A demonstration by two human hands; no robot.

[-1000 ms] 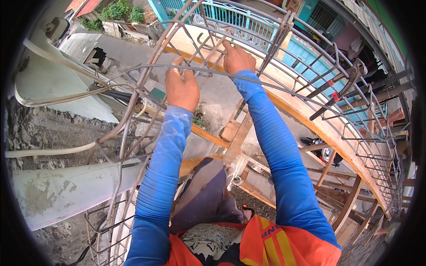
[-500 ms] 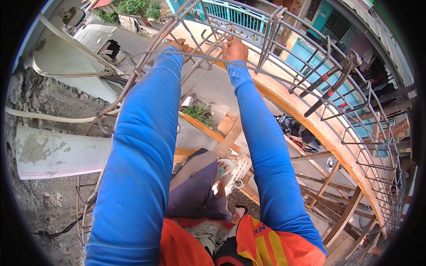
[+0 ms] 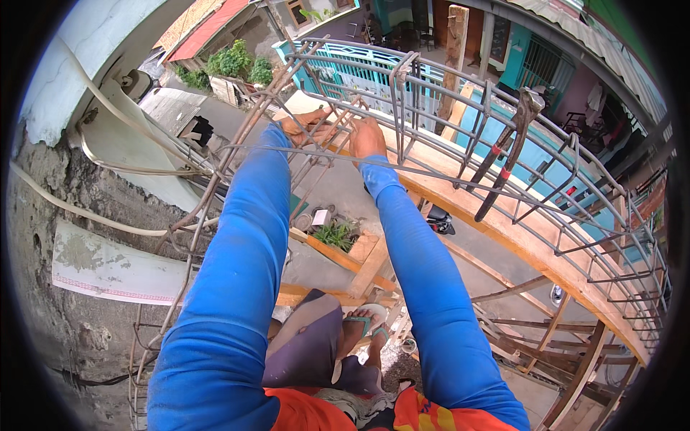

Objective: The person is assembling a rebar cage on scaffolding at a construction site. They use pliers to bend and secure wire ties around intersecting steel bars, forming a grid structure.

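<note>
Both my hands are at the left end of a curved rebar cage (image 3: 496, 118), among crossing steel bars. My left hand (image 3: 305, 128) reaches in from the left, fingers bent around thin stirrup bars; its fingertips are partly hidden by steel. Close beside it, my right hand (image 3: 368, 138) is closed at the bent stirrup ends (image 3: 357, 105), its fingers mostly hidden behind its back. A long thin bar (image 3: 424, 174) crosses in front of my wrists. Farther right, a tool with two dark, red-banded handles (image 3: 496, 179) and a metal head hangs on the cage.
A curved wooden formwork board (image 3: 517, 244) runs under the cage. Rough wall (image 3: 43, 215) and loose cables (image 3: 93, 212) stand at left. Below are timber scaffold pieces (image 3: 374, 269), my sandalled feet (image 3: 370, 316) and a potted plant (image 3: 336, 233). A turquoise fence (image 3: 352, 68) lies beyond.
The view has shifted, showing more of the houses beyond. My hands have come closer together, the left fingers now reaching toward the right hand.
</note>
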